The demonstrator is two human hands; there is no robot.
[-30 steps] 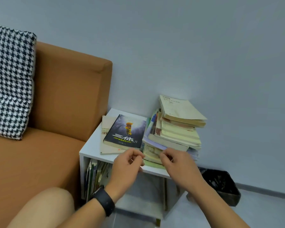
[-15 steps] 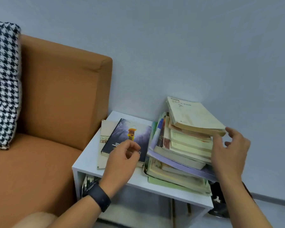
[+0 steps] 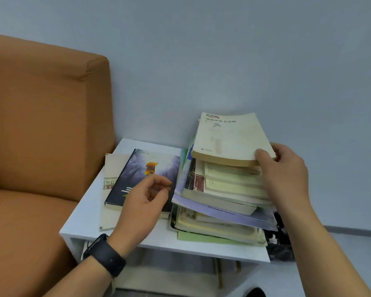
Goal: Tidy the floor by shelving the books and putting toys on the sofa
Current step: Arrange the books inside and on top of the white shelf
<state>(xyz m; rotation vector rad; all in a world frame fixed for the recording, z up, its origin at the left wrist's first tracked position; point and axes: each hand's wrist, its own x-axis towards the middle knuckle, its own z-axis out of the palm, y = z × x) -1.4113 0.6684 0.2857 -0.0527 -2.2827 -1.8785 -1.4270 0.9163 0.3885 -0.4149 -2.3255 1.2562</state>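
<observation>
Since half a second ago the right hand (image 3: 284, 174) has closed in from beside the stack onto the cream paperback (image 3: 229, 139) at its top; thumb now lies on the cover's near right corner, fingers behind the edge, gripping it. The book sits tilted, its near edge raised off the volumes below. Left hand (image 3: 144, 202) has drifted slightly right and hovers over the dark-covered book (image 3: 141, 174), fingers loosely curled, thumb near fingertips, holding nothing. Black wristband (image 3: 105, 254) on that wrist.

Stack of books (image 3: 223, 202): untidy, fanned, spines and page edges poking out at different angles, a lilac cover and a green sheet jutting from the lower layers. It stands on the right half of the white side table (image 3: 90, 217), hard against the wall. The dark-covered book lies flat just left of the stack, resting on a pale book (image 3: 110, 168) whose left and near edges show beneath it.

Table butts against the arm of the orange sofa (image 3: 45, 129) on the left. An open shelf shows under the tabletop; contents too dim to tell. A black bag-lined bin (image 3: 280, 241) sits behind the table's right corner, partly hidden by the right forearm.

Wall (image 3: 223, 50) plain pale blue-grey, grey skirting at lower right, light floor below.
</observation>
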